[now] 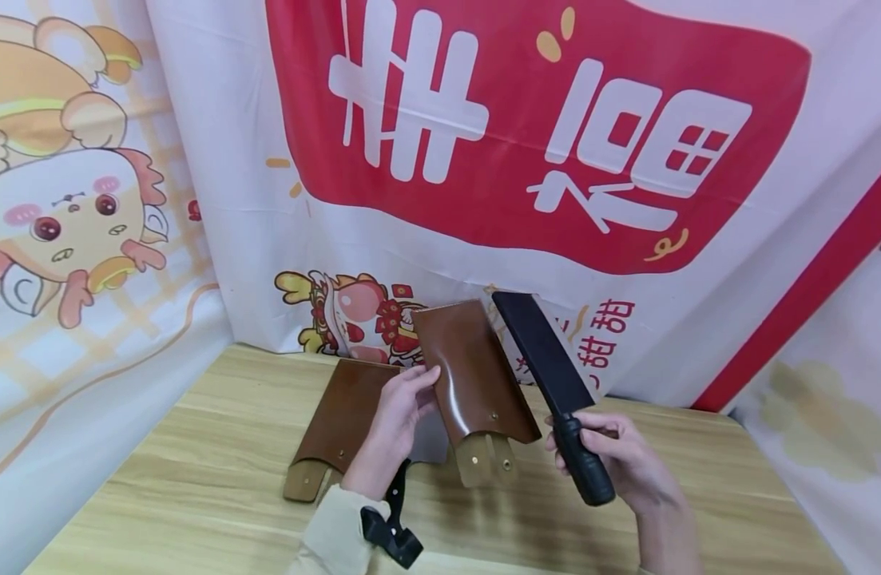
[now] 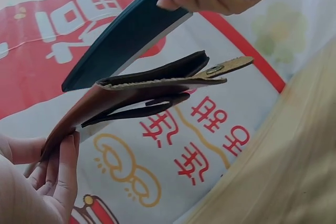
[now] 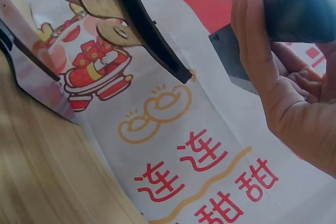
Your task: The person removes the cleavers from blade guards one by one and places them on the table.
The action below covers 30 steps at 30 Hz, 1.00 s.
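Note:
In the head view my left hand (image 1: 397,411) grips a brown leather knife sheath (image 1: 465,367) by its left edge, lifted above the table. The sheath's mouth, with tan snap straps (image 2: 233,65) hanging loose, is turned toward me. My right hand (image 1: 620,451) holds a black-bladed cleaver (image 1: 544,351) by its ribbed black handle, blade pointing up and away. The cleaver is beside the sheath, outside it. In the right wrist view the fingers (image 3: 252,30) wrap the handle, and much of the blade is hidden behind the hand.
A second brown sheath (image 1: 343,415) lies on the wooden table (image 1: 217,447) at the left. A second knife with a grey blade (image 1: 431,439) lies beside it, partly hidden by my left arm. Printed cloth walls (image 1: 217,160) stand behind the table and at both sides.

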### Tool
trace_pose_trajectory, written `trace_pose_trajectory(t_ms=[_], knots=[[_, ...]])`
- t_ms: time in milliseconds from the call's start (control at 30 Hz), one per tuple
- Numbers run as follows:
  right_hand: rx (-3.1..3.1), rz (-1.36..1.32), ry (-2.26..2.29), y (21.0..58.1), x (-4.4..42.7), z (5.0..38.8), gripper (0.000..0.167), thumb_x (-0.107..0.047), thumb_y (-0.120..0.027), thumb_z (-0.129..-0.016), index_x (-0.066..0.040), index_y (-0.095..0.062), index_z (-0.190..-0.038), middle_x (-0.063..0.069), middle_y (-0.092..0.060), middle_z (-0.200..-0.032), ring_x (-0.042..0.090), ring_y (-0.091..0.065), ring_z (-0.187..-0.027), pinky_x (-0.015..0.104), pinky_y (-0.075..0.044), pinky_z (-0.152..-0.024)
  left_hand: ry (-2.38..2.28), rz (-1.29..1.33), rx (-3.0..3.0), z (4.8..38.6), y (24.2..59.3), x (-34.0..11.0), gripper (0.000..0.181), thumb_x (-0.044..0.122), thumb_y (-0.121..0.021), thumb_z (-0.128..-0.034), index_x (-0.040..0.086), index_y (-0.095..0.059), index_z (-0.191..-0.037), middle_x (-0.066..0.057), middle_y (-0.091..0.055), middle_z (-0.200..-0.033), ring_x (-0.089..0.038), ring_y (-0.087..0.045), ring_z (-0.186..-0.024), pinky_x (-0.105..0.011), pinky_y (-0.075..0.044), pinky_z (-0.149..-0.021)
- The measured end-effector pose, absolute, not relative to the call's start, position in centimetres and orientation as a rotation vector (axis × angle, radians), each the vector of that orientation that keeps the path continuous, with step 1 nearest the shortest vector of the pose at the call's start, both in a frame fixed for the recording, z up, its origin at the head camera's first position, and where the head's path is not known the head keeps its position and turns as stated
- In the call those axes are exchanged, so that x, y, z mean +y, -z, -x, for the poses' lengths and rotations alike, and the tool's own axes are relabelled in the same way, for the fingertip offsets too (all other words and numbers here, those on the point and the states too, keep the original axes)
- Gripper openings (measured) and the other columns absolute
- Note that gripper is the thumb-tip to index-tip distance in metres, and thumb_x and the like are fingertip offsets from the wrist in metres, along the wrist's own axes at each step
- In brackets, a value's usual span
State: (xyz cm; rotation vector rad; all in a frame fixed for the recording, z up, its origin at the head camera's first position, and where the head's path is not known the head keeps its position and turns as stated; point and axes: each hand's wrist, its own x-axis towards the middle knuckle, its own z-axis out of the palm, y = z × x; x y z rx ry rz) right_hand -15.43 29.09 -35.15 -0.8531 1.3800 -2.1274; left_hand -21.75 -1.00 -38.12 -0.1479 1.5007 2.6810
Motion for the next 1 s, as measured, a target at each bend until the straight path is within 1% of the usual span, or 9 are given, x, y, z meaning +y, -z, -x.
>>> trace_pose_trajectory(t_ms=[133,267,467,567,633,833,1000], knots=[[1.414,0.819,2.131,35.3,29.4,15.7,0.041,0.002,-0.035,-0.109,-0.001,-0.066,-0.135,0.017,-0.073,-0.119,0.022,-0.074,-0.1,0.037,-0.059,-0.091,-2.651,0.113,1.518,21.6,38.5,-0.2,0.005,0.007,-0.068,-0.0984,0.006,-0.071,-0.095,0.002,-0.073,-0.083,-0.012,-0.067,-0.077,-0.029,-0.055,-0.074],[1.458,0.729,2.142,35.2,29.6,15.6,0.04,0.002,-0.036,-0.109,-0.004,-0.07,-0.13,0.016,-0.074,-0.116,0.023,-0.074,-0.099,0.038,-0.059,-0.092,-2.609,0.09,1.553,21.4,38.9,0.4,0.004,0.009,-0.068,-0.0978,0.007,-0.069,-0.094,0.002,-0.072,-0.083,-0.011,-0.065,-0.077,-0.027,-0.053,-0.072],[1.482,0.642,2.145,35.1,30.0,15.7,0.04,-0.001,-0.037,-0.11,-0.005,-0.073,-0.126,0.014,-0.074,-0.116,0.022,-0.073,-0.102,0.037,-0.059,-0.092,-2.562,0.08,1.579,21.3,39.3,1.1,0.003,0.009,-0.069,-0.0975,0.006,-0.068,-0.096,0.003,-0.07,-0.083,-0.011,-0.063,-0.078,-0.025,-0.052,-0.069],[1.483,0.63,2.149,35.2,30.1,15.7,0.04,0.0,-0.036,-0.11,-0.004,-0.073,-0.125,0.014,-0.073,-0.117,0.022,-0.072,-0.105,0.038,-0.059,-0.093,-2.551,0.086,1.578,21.2,39.6,1.4,0.004,0.009,-0.069,-0.0971,0.006,-0.068,-0.095,0.002,-0.07,-0.083,-0.011,-0.063,-0.077,-0.024,-0.052,-0.067],[1.482,0.623,2.155,35.4,30.3,15.7,0.041,0.001,-0.035,-0.11,-0.004,-0.073,-0.124,0.015,-0.073,-0.117,0.022,-0.072,-0.105,0.039,-0.059,-0.093,-2.542,0.082,1.588,21.1,39.8,1.6,0.005,0.009,-0.07,-0.0969,0.005,-0.067,-0.097,0.002,-0.07,-0.084,-0.012,-0.063,-0.077,-0.024,-0.052,-0.067],[1.499,0.582,2.147,35.8,30.9,15.8,0.041,-0.001,-0.036,-0.111,-0.005,-0.075,-0.122,0.016,-0.074,-0.116,0.024,-0.074,-0.102,0.038,-0.058,-0.094,-2.496,0.093,1.623,20.8,40.4,2.1,0.013,0.011,-0.071,-0.096,0.001,-0.067,-0.105,-0.001,-0.071,-0.087,-0.013,-0.064,-0.078,-0.025,-0.053,-0.069],[1.539,0.559,2.13,36.3,31.1,15.9,0.04,-0.002,-0.037,-0.111,-0.007,-0.075,-0.121,0.015,-0.075,-0.115,0.023,-0.075,-0.1,0.037,-0.058,-0.094,-2.481,0.1,1.626,20.9,41.1,2.6,0.017,0.01,-0.072,-0.0956,-0.002,-0.067,-0.107,-0.002,-0.071,-0.089,-0.014,-0.065,-0.079,-0.025,-0.055,-0.07]])
